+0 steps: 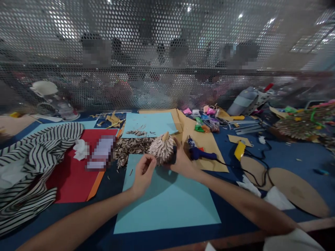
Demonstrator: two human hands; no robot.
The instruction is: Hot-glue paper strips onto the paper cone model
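My right hand [182, 161] is wrapped round the far right side of a rounded, pointed piece [161, 149] covered in overlapping pale seed husks, with a bare tan tip. A dark patch shows on its right side. My left hand [144, 172] is close to the piece's lower left, thumb and fingertips pinched together; whatever they may hold is too small to make out. Behind the left hand lies a heap of striped seed husks [131, 148]. Beneath both hands is a light blue sheet [167, 205]. Right of the piece, a dark blue glue gun [202, 153] lies on brown card [218, 165].
A striped cloth [39, 157], red folder [73, 181] and blurred phone [101, 153] lie left. Right are cardboard discs [298, 191], a yellow cutter [239, 150], a cord and a husk-covered piece [300, 123]. Perforated metal [146, 87] stands behind, people beyond.
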